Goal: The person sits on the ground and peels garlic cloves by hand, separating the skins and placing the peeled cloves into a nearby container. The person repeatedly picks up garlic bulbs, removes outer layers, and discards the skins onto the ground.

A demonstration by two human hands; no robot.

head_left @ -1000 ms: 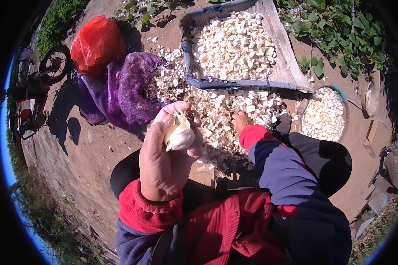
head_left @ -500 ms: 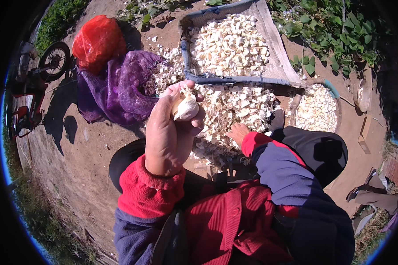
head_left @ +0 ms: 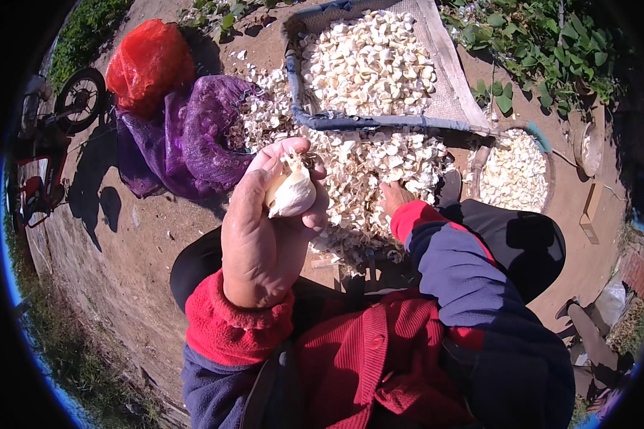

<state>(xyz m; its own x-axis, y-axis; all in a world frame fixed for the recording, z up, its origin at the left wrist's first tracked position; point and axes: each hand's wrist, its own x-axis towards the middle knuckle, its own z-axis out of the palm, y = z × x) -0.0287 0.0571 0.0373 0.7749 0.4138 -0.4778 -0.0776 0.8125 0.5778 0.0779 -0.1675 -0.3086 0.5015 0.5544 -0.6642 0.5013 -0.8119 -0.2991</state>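
Observation:
My left hand (head_left: pixel 265 229) is raised close to the camera and grips a white garlic bulb (head_left: pixel 291 191) between thumb and fingers. My right hand (head_left: pixel 395 196) reaches down into a heap of garlic bulbs and loose skins (head_left: pixel 365 171) on the dirt ground; its fingers are mostly hidden by the sleeve and the pile, so I cannot tell if it holds anything. Both arms wear red cuffs under dark blue sleeves.
A large tray of peeled garlic cloves (head_left: pixel 368 64) lies beyond the heap. A round basin of cloves (head_left: pixel 514 171) sits to the right. A purple mesh sack (head_left: pixel 193 136) and a red mesh sack (head_left: pixel 147 61) lie at left, near a motorbike (head_left: pixel 50 143). Green plants (head_left: pixel 544 43) grow at top right.
My left hand with the garlic bulb has risen and shifted slightly right. My right hand has stayed low in the heap, moving a little.

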